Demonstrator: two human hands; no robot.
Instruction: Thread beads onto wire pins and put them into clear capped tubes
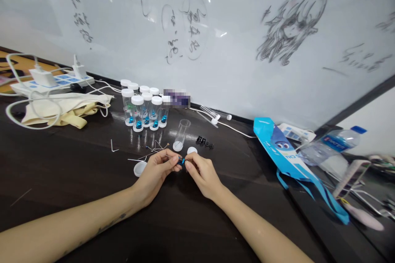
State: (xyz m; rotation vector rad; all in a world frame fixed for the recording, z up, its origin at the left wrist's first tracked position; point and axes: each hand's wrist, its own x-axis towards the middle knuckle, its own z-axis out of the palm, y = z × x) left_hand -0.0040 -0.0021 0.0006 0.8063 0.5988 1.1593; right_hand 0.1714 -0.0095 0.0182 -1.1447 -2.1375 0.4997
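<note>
Above the dark table, the fingertips of my left hand (pixel 159 170) and my right hand (pixel 202 172) meet at a small shiny blue part (pixel 183 161). Both hands are closed in a pinch on it; the fingers hide most of its shape. A thin rod or wire seems to run along my left fingers. Just beyond the hands stands an open clear tube (pixel 182 134) with a white base. One white cap (pixel 140 168) lies beside my left hand, another white cap (pixel 191 151) behind my right. Thin wires (pixel 157 148) lie behind my left hand.
Several capped clear tubes (pixel 138 113) with blue parts inside stand at the back left. Black coiled pieces (pixel 204 142) and a hex key (pixel 114 146) lie nearby. Left is a power strip (pixel 58 80) with cables; right, a blue bag (pixel 277 152) and a water bottle (pixel 336 141).
</note>
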